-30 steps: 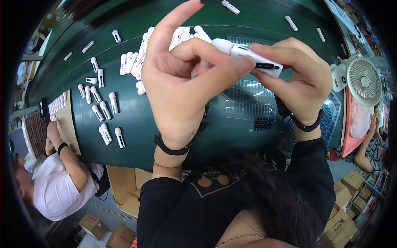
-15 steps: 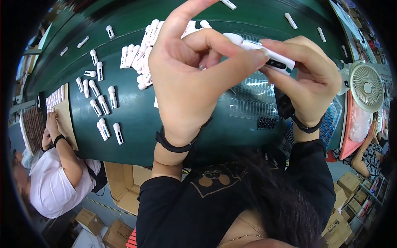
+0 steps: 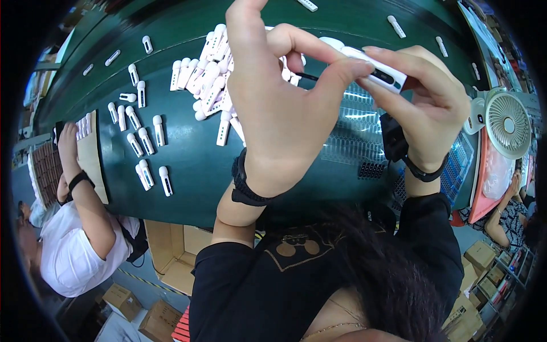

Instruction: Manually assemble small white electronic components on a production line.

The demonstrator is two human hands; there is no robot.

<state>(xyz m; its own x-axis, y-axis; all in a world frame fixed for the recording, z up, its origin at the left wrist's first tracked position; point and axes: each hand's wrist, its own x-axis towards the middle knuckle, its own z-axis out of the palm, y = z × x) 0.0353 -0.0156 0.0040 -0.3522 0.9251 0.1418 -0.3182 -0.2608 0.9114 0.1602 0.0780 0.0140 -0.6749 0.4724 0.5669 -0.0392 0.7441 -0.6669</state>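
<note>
My right hand [image 3: 424, 94] grips a small white wand-shaped device [image 3: 379, 76] with a rounded head and a dark panel strip on its face. My left hand [image 3: 290, 108] is pinched closed at the same device, thumb and index finger pressed near its panel and head end. Between the left fingers shows a thin dark stick-like piece [image 3: 306, 76]; how it is held cannot be made out. Beyond the left hand lies a pile of similar white devices [image 3: 208, 82], partly hidden by it. Clear plastic strips of small panel pieces [image 3: 359, 131] lie under the held device.
More devices [image 3: 159, 130] are scattered on the green work surface [image 3: 188, 188] at left. A small block of dark panels [image 3: 371, 170] lies near the right wrist. At right stands a white fan [image 3: 507, 122]. A co-worker [image 3: 85, 251] sits at left by a cardboard tray [image 3: 91, 159].
My left hand has shifted right and turned, uncovering more of the pile. The held device stays about in place. At left, the co-worker's hand has moved up along the tray.
</note>
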